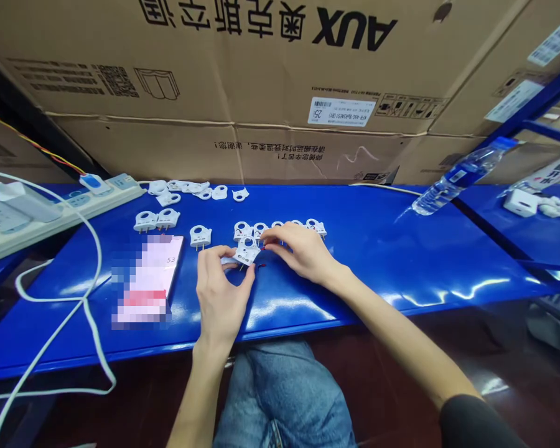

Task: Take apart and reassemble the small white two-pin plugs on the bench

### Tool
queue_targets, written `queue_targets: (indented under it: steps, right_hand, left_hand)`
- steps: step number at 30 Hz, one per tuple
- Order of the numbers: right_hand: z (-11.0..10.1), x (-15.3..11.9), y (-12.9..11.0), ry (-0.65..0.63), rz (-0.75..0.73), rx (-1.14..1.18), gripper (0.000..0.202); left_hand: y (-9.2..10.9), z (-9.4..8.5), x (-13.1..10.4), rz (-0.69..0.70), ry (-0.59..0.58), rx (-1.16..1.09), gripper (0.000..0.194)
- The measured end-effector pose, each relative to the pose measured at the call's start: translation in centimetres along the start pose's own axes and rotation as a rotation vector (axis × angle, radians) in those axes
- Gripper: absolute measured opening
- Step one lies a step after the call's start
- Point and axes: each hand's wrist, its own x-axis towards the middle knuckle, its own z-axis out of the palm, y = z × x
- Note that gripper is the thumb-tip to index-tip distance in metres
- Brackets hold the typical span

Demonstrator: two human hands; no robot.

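Between the thumb and fingers of my left hand [223, 292] is a white plug [247, 251] with a round hole and metal pins pointing down. My right hand [303, 252] is pinched at the plug's right side, with a tiny red piece [264, 246] at its fingertips. Another small dark red piece [262, 266] lies on the blue surface just right of my left thumb. Behind my hands runs a row of similar white plugs [315, 227], partly hidden by my right hand. A single plug [200, 236] stands just left of that row.
A pair of plugs [167, 218] and loose white covers [219, 191] lie farther back left. A partly blurred phone [172, 261] rests left of my hands. White cables [91, 311] and a power strip [126, 186] occupy the left. A water bottle [462, 177] leans at right; a cardboard box [261, 81] stands behind.
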Motion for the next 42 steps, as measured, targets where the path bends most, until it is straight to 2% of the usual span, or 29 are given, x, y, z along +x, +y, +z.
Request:
queue_targets:
  steps: [6,9,20,37,42]
  right_hand:
    - [-0.19,0.1,-0.38,-0.01,0.011,0.001,0.012]
    - [-0.21,0.09,-0.39,-0.033,-0.015,-0.032,0.012]
    - [-0.21,0.14,-0.31,-0.063,-0.092,-0.155,0.02]
    - [-0.31,0.17,-0.71,-0.077,-0.029,-0.151,0.02]
    - [-0.23,0.04,-0.51,-0.081,-0.004,-0.156,0.027]
  left_hand:
    - [-0.05,0.16,-0.12,0.156,-0.094,-0.02,0.03]
    - [-0.08,0.14,-0.19,0.191,-0.095,-0.015,0.031]
    - [-0.05,0.2,-0.15,0.246,-0.118,-0.073,0.034]
    - [0.37,0.17,-0.09,0.261,-0.111,-0.065,0.034]
    - [0.44,0.12,-0.06,0.269,-0.11,-0.061,0.038]
